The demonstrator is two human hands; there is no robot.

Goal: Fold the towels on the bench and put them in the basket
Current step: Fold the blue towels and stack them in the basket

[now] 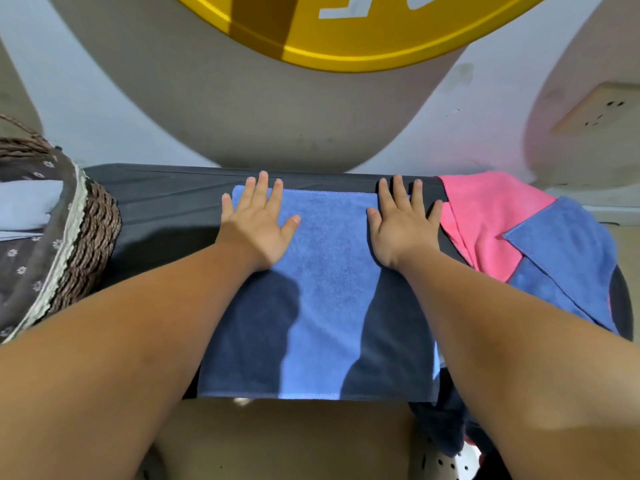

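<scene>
A blue towel [323, 289] lies spread flat on the dark bench [162, 209], its near edge at the bench's front. My left hand [258, 223] rests flat on its far left corner, fingers apart. My right hand [401, 225] lies flat on the far right corner, also with spread fingers. To the right, a pink towel [485, 220] and another blue towel [568, 258] lie in a loose heap on the bench end. The wicker basket [93, 233] stands at the left with a light blue folded towel [27, 206] inside.
A white wall [104, 109] runs right behind the bench, with a socket [602, 110] at the right. The basket has a grey flowered lining [24, 258]. Dark cloth [446, 427] hangs below the bench's right front. A yellow cap brim [346, 39] covers the top of the view.
</scene>
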